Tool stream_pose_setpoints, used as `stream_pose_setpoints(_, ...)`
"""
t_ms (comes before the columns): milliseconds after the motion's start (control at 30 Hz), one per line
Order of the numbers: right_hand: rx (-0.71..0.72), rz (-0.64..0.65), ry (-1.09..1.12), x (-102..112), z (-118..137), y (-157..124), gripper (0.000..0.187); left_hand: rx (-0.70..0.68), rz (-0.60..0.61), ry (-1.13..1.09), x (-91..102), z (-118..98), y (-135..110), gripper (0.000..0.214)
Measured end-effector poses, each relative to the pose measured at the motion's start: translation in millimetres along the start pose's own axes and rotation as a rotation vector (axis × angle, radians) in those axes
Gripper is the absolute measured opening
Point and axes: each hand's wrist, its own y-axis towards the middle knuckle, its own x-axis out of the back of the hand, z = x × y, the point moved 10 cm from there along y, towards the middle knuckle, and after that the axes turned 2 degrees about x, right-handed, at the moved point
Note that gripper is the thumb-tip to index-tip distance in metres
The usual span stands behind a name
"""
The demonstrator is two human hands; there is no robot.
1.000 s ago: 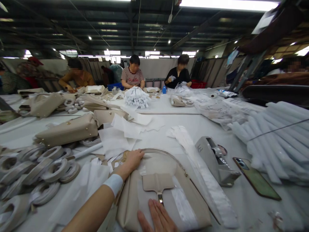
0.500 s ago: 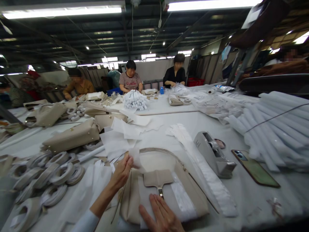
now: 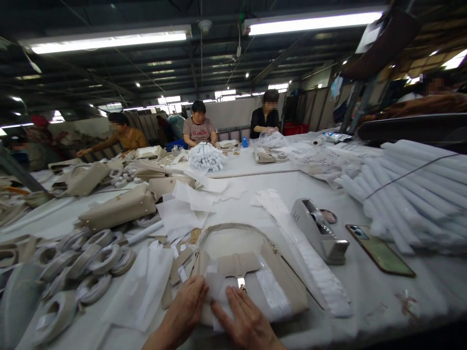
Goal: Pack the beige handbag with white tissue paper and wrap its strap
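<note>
A beige handbag [image 3: 288, 287] lies on the table in front of me, its arched handle toward the far side. White wrapping covers part of its front, around a flap [image 3: 237, 264] with a metal clasp [image 3: 241, 283]. My left hand [image 3: 188, 301] is at the bag's left side, fingers pinched on a thin, translucent white sheet of paper [image 3: 216, 283] that lies against the front. Flat on the wrapped front, just below the clasp, rests my right hand [image 3: 246, 316], fingers stretched out and holding nothing.
Right of the bag are a long white padded strip [image 3: 302, 253], a tape dispenser [image 3: 319, 233], a phone [image 3: 379, 250] and bundled white foam rods [image 3: 419, 194]. Rolled beige straps [image 3: 105, 260], loose paper sheets [image 3: 146, 287] and another handbag [image 3: 118, 206] lie left. Several people sit across the table.
My left hand has come down from beside the handle to the bag's left front, bringing the paper sheet onto it. My right hand stays on the front. The view has shifted slightly.
</note>
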Motion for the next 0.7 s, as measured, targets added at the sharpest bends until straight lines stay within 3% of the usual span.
stream_pose_setpoints(133,-0.044,-0.026,0.038,-3.6,-0.6,-3.9,0.037,-0.012,0.016,0.004,-7.0,-25.8,-6.4,0.024)
stream_pose_setpoints(233,-0.09,-0.071,0.075,-4.8,-2.7,-6.3,0.03,-0.14,-0.068,0.035,-2.1,-47.8,-11.5,0.025)
stream_pose_setpoints(367,-0.049,-0.094,0.094,-7.2,0.0,-8.4,0.027,-0.287,-0.042,0.112,-0.2,-60.7,-16.8,0.025)
stream_pose_setpoints(467,0.006,-0.005,0.116,-14.8,3.8,-11.8,0.029,-0.309,-0.078,0.173,3.8,-60.3,-20.1,0.043)
stream_pose_setpoints(567,0.002,0.088,0.282,-12.8,-4.7,-9.2,0.031,-0.362,-0.121,0.235,-0.2,-60.5,-28.0,0.036)
stream_pose_setpoints(633,-0.105,0.205,0.506,-13.7,-26.6,3.3,0.034,-0.413,-0.141,0.266,-7.1,-59.2,-36.1,0.035)
stream_pose_setpoints(700,-0.353,0.354,0.701,-25.0,-62.9,21.3,0.04,-0.437,-0.169,0.282,-13.1,-54.7,-43.6,0.036)
